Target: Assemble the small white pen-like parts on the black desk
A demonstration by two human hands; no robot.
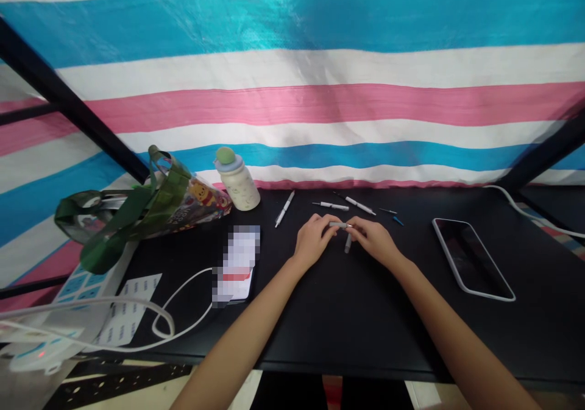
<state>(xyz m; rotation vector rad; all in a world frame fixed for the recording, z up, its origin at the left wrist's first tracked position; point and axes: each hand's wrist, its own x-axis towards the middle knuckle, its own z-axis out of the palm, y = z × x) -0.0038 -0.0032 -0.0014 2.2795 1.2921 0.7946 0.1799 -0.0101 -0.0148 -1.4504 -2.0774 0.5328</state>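
Two bare hands, left [312, 239] and right [372, 239], are closed around a slim grey pen barrel [338, 225], held between their fingertips at the frame's centre, above the black tabletop [338, 312]. Three white-and-grey pens [285, 209] are laid out just beyond.

Glossy woven-plastic striped sheet [320, 105] behind a smooth, mostly matt black tabletop [338, 325].

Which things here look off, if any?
Blue piece and thin rod lie loose, right of the pens; they look like stray pen parts. Bag leans left, handles flopped over. Cable is loosely looped at desk's left. No spill or clear damage visible.
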